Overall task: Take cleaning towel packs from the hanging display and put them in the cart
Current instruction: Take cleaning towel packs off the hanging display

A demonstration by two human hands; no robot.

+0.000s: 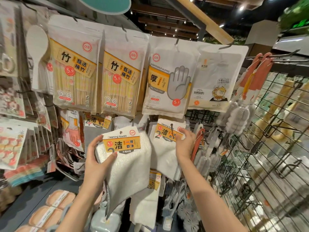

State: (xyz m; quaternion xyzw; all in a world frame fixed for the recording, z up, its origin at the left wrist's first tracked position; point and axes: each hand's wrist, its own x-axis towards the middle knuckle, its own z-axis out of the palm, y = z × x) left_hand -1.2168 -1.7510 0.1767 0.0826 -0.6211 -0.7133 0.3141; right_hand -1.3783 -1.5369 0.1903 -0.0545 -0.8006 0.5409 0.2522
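Observation:
My left hand [98,158] grips a white cleaning towel pack [128,164] by its left edge, thumb below its yellow label, and holds it off the hook in front of the display. A second cleaning towel pack [164,153] still hangs on its hook to the right. My right hand [184,144] reaches up to that pack, with fingers on the right side of its yellow label card. No cart is in view.
Above hang bamboo chopstick packs [75,72], a disposable gloves pack [168,81] and a white bag [215,81]. A wire grid rack [267,156] with brushes stands on the right. Sponges [55,208] lie on the shelf at lower left.

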